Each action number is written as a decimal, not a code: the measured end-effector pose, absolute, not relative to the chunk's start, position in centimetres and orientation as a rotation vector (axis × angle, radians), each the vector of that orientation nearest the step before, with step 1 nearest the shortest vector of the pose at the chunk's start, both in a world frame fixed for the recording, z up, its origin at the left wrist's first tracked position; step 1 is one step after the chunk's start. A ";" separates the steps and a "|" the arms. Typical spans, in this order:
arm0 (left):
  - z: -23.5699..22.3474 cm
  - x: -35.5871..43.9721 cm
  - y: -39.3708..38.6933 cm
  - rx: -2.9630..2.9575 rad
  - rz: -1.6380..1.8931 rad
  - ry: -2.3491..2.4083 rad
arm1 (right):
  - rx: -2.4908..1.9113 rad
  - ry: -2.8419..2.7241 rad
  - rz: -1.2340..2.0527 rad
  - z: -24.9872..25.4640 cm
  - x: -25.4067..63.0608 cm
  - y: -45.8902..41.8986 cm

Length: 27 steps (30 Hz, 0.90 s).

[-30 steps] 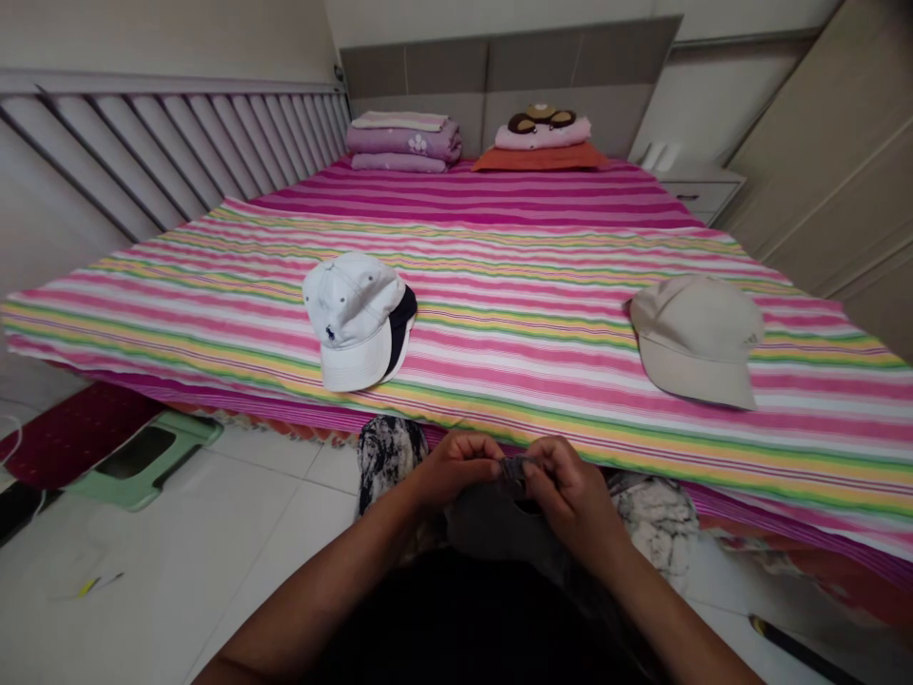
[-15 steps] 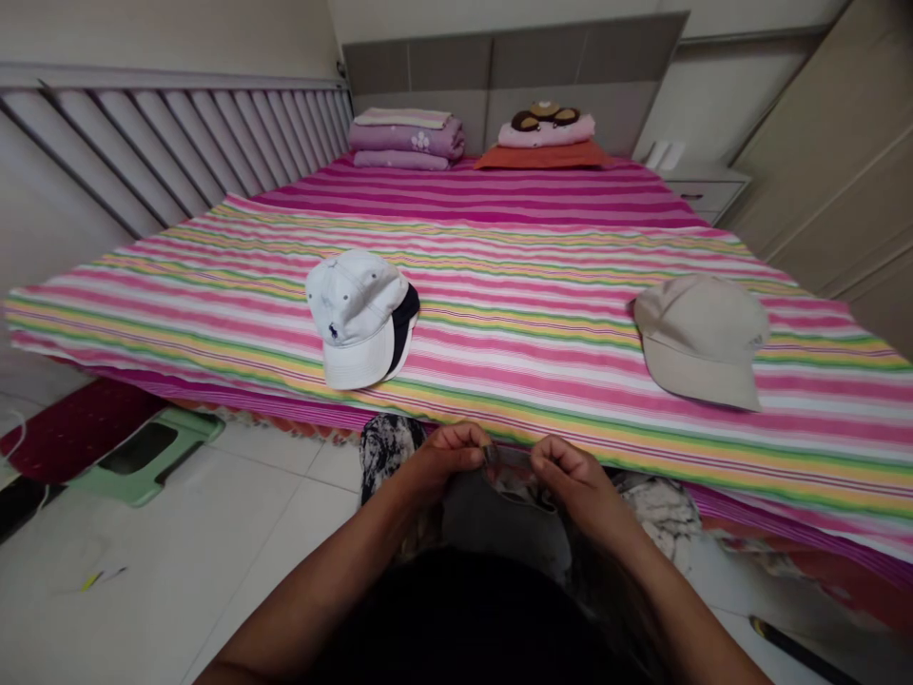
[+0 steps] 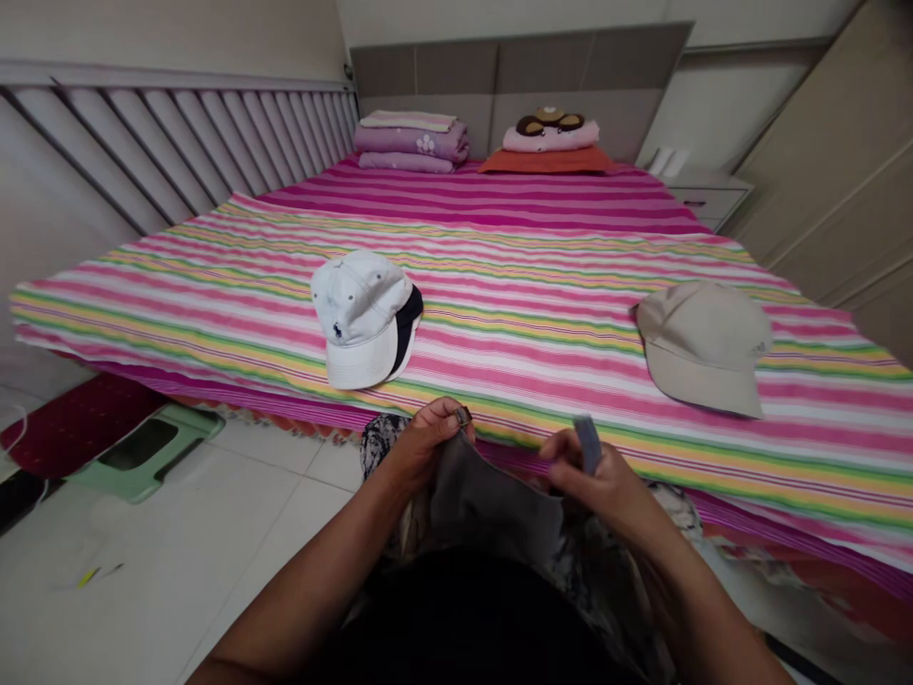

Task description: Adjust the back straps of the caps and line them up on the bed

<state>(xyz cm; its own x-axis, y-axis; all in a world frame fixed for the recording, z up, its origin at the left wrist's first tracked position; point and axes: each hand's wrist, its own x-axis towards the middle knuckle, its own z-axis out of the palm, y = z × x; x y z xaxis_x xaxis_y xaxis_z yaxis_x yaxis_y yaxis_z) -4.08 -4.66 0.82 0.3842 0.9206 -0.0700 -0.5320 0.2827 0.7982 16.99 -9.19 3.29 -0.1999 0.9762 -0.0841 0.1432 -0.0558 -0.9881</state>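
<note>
Left of and beyond the left grip, a white cap rests on the striped cover with a dark brim showing beneath it; between the two hands, the gray cap is at the near edge of the bed with its back closure undone, buckle and strap apart; right of and beyond the right grip, a beige cap lies alone. Work on the closure seems midway: opened, not yet rejoined.

The left grip is clamped, thumb against fingers, on the gray cap's edge just beside the buckle. The right grip is curled closed on the cap's other side, the strap sticking up at its fingers; blur hides exactly where it pinches.
</note>
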 end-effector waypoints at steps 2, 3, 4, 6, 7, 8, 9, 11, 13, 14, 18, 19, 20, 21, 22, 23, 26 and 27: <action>0.9 -4.1 -4.5 0.775 1.065 0.606 | -1.317 -1.856 1.255 3.4 16.7 -9.5; 0.9 -4.2 -4.3 0.775 1.059 0.607 | -1.316 -2.016 1.195 3.5 16.6 -9.7; 0.8 -4.3 -4.1 0.774 1.049 0.610 | -1.291 -2.115 1.144 3.6 16.5 -9.8; 0.7 -4.4 -3.8 0.769 1.023 0.626 | -1.187 -2.168 1.121 4.0 16.5 -9.8; 0.6 -4.5 -3.6 0.769 1.012 0.639 | -1.117 -2.147 1.128 4.2 16.5 -9.8; 0.4 -4.6 -3.5 0.773 1.003 0.653 | -1.046 -2.115 1.142 4.4 16.5 -9.7; 0.2 -4.6 -3.4 0.781 0.990 0.662 | -0.982 -2.076 1.167 4.5 16.4 -9.6; -0.4 -4.7 -3.3 0.795 0.950 0.652 | -0.918 -1.930 1.305 4.6 16.2 -9.7; -1.4 -4.9 -3.4 0.796 0.897 0.596 | -0.899 -1.614 1.524 4.3 15.8 -9.9; -2.0 -5.1 -3.6 0.794 0.857 0.558 | -0.892 -1.417 1.608 4.0 15.7 -10.1; -5.2 -6.0 -4.9 0.814 0.603 0.470 | -0.943 -0.921 1.484 3.1 16.0 -10.1; -6.0 -6.1 -5.5 0.810 0.550 0.467 | -0.963 -0.858 1.388 3.0 16.3 -9.8; -6.7 -6.0 -6.1 0.808 0.500 0.463 | -0.972 -0.799 1.318 3.0 16.6 -9.4; -7.2 -5.9 -6.8 0.794 0.486 0.466 | -0.971 -0.738 1.286 3.0 16.9 -8.9; -7.7 -5.7 -7.4 0.774 0.507 0.469 | -0.956 -0.673 1.285 3.1 17.1 -8.4; -8.0 -5.5 -8.0 0.730 0.558 0.476 | -0.935 -0.616 1.311 3.2 17.4 -7.8; -7.8 -5.4 -8.5 0.609 0.771 0.494 | -0.861 -0.536 1.411 3.0 17.9 -6.3; -7.2 -5.8 -8.2 0.605 0.823 0.503 | -0.838 -0.528 1.438 2.7 17.9 -6.0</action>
